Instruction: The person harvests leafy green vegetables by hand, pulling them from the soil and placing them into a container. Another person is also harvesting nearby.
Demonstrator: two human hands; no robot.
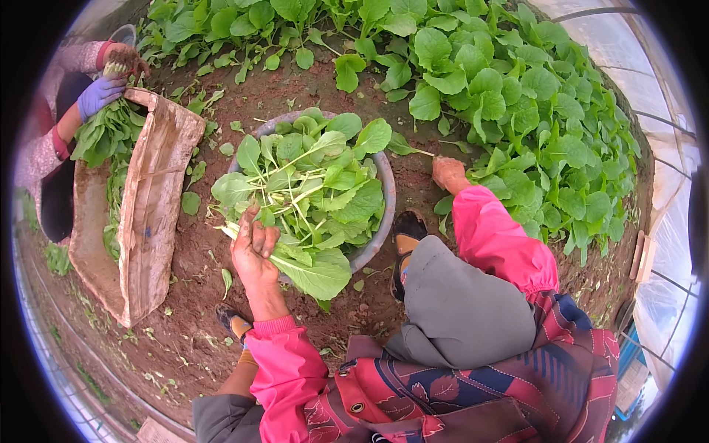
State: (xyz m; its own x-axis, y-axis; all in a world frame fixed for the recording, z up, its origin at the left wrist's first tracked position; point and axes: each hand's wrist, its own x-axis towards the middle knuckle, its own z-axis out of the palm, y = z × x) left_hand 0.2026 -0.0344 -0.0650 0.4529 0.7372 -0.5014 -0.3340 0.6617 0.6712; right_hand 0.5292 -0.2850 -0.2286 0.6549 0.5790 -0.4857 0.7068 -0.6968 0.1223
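My left hand (253,257) grips a small bunch of leafy greens (310,271) by its pale stems, with the leaves fanning out to the right. Just behind that bunch stands a round grey tub (388,194), heaped with picked greens (349,188) whose leaves spill over its rim. To the right of the tub, my right hand (450,173) pinches the thin stem of a single green leaf (400,145). That hand is low, at the edge of a dense bed of growing greens (532,127). Soil marks the fingers of my left hand.
On the left, a worn foam box (155,205) lies on the brown soil (221,354) with greens inside. Beyond it a co-worker's gloved hand (101,95) holds a bunch of greens. Clear plastic sheeting (664,183) on bent poles lines the right side.
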